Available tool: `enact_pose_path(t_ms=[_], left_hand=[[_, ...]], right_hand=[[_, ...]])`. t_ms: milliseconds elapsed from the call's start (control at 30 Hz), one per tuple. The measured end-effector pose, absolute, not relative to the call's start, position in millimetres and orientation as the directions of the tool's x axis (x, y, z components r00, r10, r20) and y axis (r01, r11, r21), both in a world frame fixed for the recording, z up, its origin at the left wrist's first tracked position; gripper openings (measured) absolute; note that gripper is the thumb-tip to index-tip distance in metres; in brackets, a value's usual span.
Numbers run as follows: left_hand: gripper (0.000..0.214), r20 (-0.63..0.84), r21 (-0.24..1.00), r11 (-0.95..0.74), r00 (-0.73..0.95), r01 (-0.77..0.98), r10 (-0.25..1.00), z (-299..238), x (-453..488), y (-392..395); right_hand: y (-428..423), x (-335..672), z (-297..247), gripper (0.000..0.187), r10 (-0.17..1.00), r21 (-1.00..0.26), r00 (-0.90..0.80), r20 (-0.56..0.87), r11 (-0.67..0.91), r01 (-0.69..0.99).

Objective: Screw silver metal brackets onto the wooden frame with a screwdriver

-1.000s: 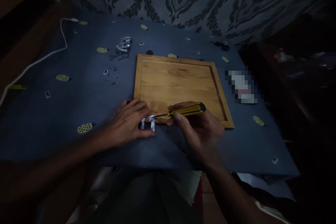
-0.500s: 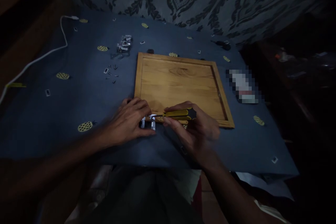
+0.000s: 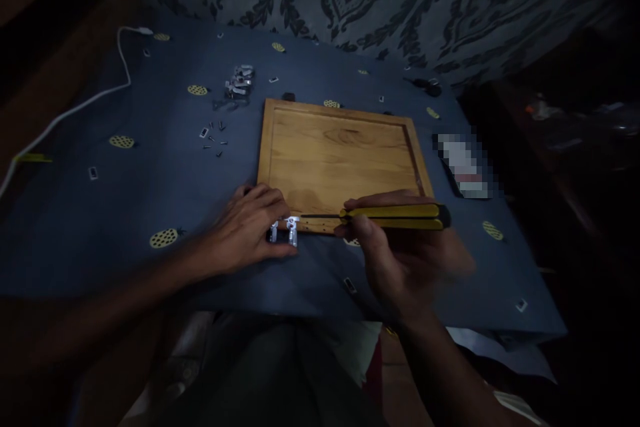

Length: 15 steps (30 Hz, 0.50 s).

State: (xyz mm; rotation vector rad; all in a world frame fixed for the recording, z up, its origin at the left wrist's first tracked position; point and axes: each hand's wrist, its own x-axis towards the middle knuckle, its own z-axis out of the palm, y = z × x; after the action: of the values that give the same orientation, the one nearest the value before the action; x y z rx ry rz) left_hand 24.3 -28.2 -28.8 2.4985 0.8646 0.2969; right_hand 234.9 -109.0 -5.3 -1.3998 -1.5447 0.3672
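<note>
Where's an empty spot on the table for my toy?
The middle of the wooden board is bare. So is the blue cloth between the white cable and the left hand. Crowded: the board's near edge, where that hand, the right hand, the screwdriver and a metal bracket meet, and the loose screws and metal parts left of the board.

My left hand covers part of the metal fitting at the near left corner of the board, so I can't make out its full shape. My right hand is blurred and hides part of the board's near edge. Where the tip of the screwdriver meets the fitting is too small to read. Right of the board lies a pixelated thing. Left of the board, the tiny dark bits are too small to identify, and the white cable runs off the picture's edge.
</note>
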Motion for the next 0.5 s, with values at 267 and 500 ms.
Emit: enact_pose_path(t_ms=[267, 500], left_hand=[[0.04, 0.033, 0.482, -0.69, 0.776, 0.539, 0.63, -28.0, 25.5, -28.0], [0.039, 0.036, 0.489, -0.687, 0.774, 0.538, 0.632, -28.0, 25.4, -28.4]], right_hand=[[-104.8, 227.4, -9.4, 0.003, 0.872, -0.754, 0.103, 0.478, 0.348, 0.557], [-101.7, 229.5, -19.3, 0.007, 0.901, -0.778, 0.089, 0.426, 0.314, 0.545]])
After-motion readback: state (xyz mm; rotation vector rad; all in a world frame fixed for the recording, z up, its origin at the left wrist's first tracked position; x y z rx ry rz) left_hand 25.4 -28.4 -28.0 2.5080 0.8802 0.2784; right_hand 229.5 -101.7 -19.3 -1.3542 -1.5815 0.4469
